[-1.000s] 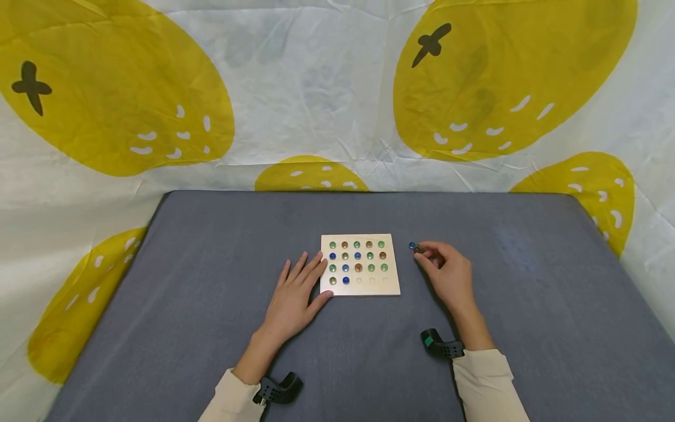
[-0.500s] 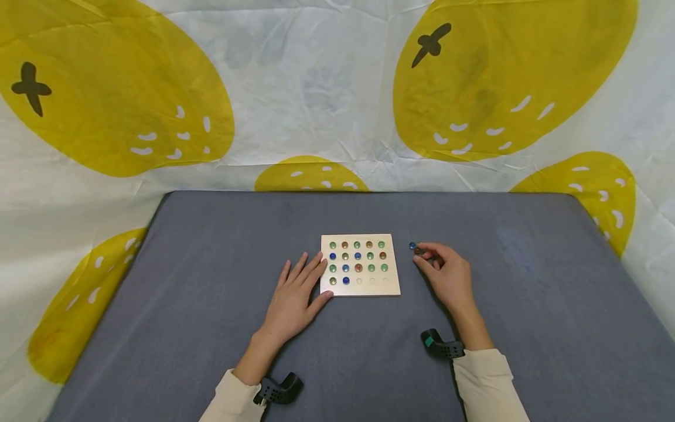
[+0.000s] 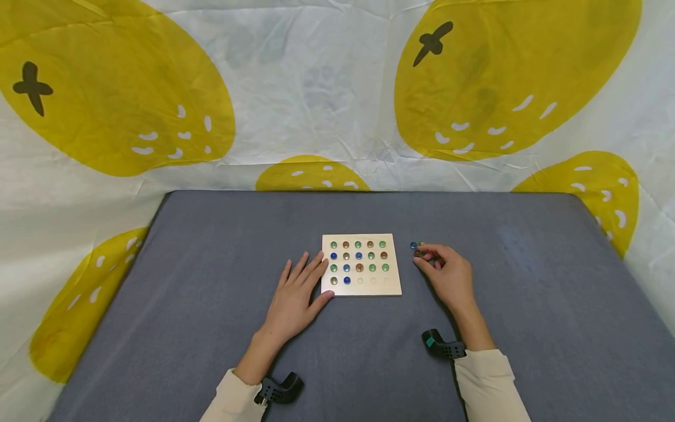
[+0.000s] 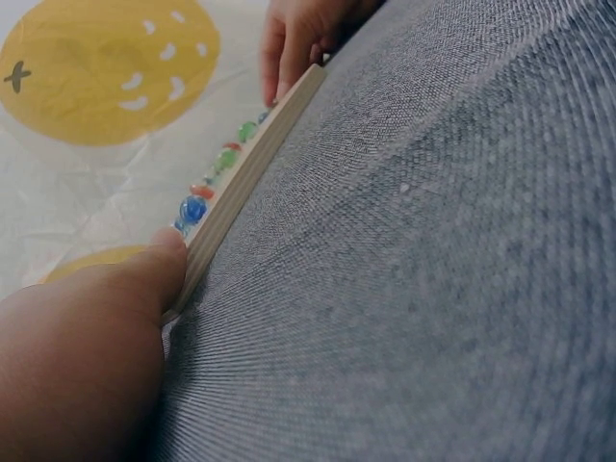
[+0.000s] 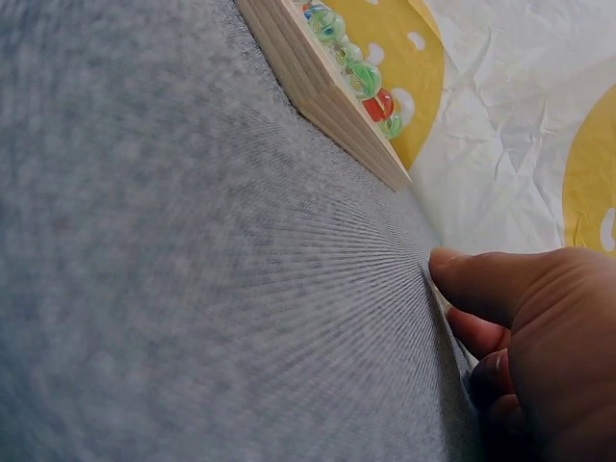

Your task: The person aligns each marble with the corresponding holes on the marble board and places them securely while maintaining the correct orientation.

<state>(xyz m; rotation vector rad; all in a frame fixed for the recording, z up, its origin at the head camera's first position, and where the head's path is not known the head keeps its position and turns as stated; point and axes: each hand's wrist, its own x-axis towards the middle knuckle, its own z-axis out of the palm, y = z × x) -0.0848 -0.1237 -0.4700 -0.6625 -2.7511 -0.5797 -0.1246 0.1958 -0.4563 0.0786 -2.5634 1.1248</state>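
Observation:
A pale wooden board point(image 3: 392, 288) lies on the table, its rows of round hollows mostly filled with green, blue and reddish-brown glass marbles point(image 3: 359, 268). Three hollows at the right of the front row hold no marble. My left hand point(image 3: 289, 306) rests with spread fingers at the board's left edge, fingertips and thumb touching it. To the right of the board, my right hand point(image 3: 448, 272) pinches a dark reddish marble point(image 3: 417, 254) between thumb and forefinger, low over the cloth. Just beyond those fingertips sit a blue marble point(image 3: 413, 245) and a yellowish marble point(image 3: 422, 244), partly hidden.
A grey cloth point(image 3: 227, 246) covers the table. Behind it and at both sides hangs a white curtain point(image 3: 311, 76) with big yellow fruit prints. Each wrist wears a black camera band point(image 3: 442, 346).
My right fingertips have drawn slightly toward me, and the yellowish marble behind them now shows beside the blue one. My left hand and the board stay in place.

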